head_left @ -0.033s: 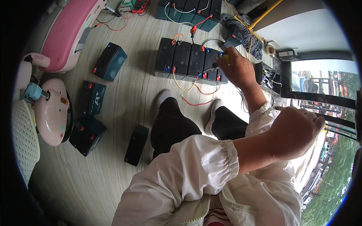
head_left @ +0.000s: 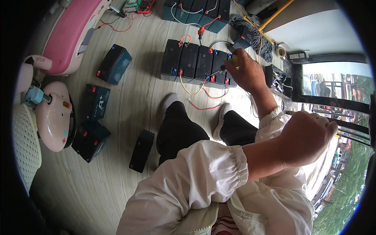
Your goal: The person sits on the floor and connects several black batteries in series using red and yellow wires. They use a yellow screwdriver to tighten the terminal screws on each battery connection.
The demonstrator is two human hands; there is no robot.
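A row of black batteries (head_left: 188, 60) stands on the floor in front of my feet, with red and blue terminals and short wires on top. My right hand (head_left: 248, 72) is closed around the yellow handle of a screwdriver (head_left: 218, 71) at the row's right end. Its shaft slants down left to a terminal near the front edge, where a yellow wire (head_left: 188, 90) and a red wire (head_left: 209, 93) meet the row. My left hand (head_left: 307, 137) is held up at the right, curled into a fist with its back toward me. Whatever it may hold is hidden.
Several loose batteries (head_left: 114, 64) stand on the floor at the left. Another wired battery row (head_left: 196, 13) is at the back, near a multimeter (head_left: 145, 6) and a grey mop (head_left: 254, 33). A pink scooter (head_left: 70, 35) borders the left side; a tape roll (head_left: 280, 51) lies at the right.
The fingers of my right hand have shifted slightly around the screwdriver handle. The left fist and the batteries look the same.
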